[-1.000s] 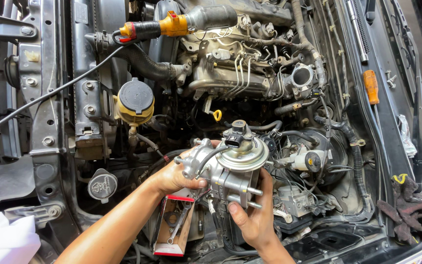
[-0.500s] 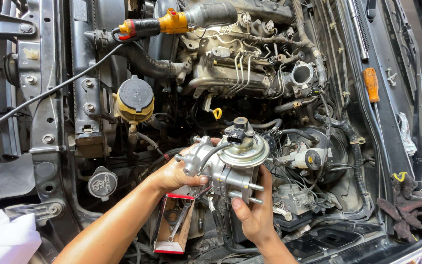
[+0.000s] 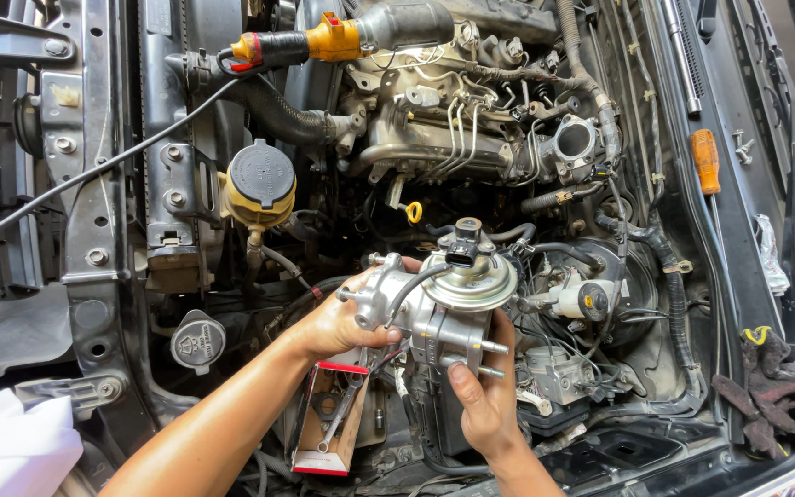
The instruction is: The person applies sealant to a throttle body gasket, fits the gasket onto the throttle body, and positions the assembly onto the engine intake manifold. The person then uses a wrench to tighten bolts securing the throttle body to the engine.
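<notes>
At the centre of the frame, a silver valve assembly [image 3: 439,299] is gripped by the left hand [image 3: 338,322] and right hand [image 3: 480,405], fingers closed around it, above a small cardboard box [image 3: 324,423].

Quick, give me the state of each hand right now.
Left hand: closed around the left end of the silver metal valve assembly with a round disc top.
Right hand: gripping the same assembly from below, by its studs.
</notes>
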Available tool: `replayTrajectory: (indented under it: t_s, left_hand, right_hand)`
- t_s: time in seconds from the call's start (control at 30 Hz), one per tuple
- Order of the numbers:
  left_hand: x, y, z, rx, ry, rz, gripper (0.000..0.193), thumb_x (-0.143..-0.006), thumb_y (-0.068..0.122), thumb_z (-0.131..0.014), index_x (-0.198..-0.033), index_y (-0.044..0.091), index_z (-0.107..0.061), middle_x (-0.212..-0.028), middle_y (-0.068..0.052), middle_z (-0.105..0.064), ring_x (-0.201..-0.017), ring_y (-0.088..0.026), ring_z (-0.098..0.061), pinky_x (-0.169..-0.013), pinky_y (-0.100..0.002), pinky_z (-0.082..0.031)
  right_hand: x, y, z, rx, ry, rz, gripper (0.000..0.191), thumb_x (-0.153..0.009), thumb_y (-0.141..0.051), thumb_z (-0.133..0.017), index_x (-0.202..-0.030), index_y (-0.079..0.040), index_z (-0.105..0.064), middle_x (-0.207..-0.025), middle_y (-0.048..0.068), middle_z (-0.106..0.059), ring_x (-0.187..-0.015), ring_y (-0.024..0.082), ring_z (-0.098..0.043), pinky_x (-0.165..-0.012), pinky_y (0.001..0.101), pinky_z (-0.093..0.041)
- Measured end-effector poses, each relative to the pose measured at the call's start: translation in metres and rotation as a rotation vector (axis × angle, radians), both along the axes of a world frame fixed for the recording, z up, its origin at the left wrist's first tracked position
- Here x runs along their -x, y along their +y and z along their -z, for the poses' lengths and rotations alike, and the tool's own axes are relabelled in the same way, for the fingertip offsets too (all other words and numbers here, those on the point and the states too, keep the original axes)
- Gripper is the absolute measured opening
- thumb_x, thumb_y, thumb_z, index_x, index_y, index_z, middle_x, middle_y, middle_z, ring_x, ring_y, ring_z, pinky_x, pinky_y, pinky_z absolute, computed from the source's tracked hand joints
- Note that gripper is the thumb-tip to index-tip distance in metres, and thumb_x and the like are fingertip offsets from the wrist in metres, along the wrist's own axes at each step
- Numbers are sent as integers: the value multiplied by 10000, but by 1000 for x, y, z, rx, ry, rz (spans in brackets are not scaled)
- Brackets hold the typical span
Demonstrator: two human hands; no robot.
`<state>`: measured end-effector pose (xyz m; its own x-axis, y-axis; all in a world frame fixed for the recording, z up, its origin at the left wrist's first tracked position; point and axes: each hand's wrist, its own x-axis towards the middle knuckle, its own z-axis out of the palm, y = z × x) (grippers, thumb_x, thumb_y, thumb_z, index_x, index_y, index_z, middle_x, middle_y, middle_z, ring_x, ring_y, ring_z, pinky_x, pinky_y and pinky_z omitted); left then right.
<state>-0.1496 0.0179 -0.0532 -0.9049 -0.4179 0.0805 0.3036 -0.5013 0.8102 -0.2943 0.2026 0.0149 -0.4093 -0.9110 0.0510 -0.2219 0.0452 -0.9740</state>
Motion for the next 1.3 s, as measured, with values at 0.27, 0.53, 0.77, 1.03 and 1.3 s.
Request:
replayTrajectory:
  t_s: [0.27,0.53,0.77,1.03,1.3]
  left_hand:
    - [1,1,3,-5,-24,-11,845,-734,199,-897,-1470,60,-505,-1320,-38,-624,-1222,-142,-565,-1047,-324,-496]
    - [0,0,-4,33,-48,-33,892,-695,202,-909,-1474,69,-496,-1304,-38,-624,-1207,-145,-577,-1022,-330,-507]
    - [5,10,-6,188,-91,-201,972,-602,243,-936,-1449,68,-492,-1280,-58,-626,-1190,-153,-602,-1057,-331,-502]
    - [8,25,-3,134,-174,-307,968,-577,196,-905,-1437,79,-477,-1223,-64,-620,-1112,-150,-605,-974,-319,-528]
    - [13,42,-25,91,-370,-448,1040,-443,107,-931,-1376,115,-470,-1163,-72,-643,-1034,-181,-667,-873,-323,-572]
  right_hand:
    - [1,-2,-2,-2,-95,-1,845,-941,-308,-620,-1589,38,-203,-1518,210,-434,-1399,301,-457,-1177,442,-353]
    - [3,-4,-3,-6,-160,2,835,-885,-232,-609,-1577,26,-221,-1494,199,-456,-1381,286,-469,-1170,429,-358]
    - [23,2,14,-60,-197,39,708,-856,-112,-566,-1525,-15,-357,-1379,129,-535,-1300,223,-495,-1168,382,-341]
    - [31,3,31,-143,-277,194,722,-813,-29,-546,-1505,-100,-352,-1405,74,-492,-1279,216,-480,-1098,390,-377]
    - [24,-5,5,-155,-536,246,737,-784,-27,-544,-1495,-143,-391,-1378,101,-541,-1254,232,-536,-1065,425,-461]
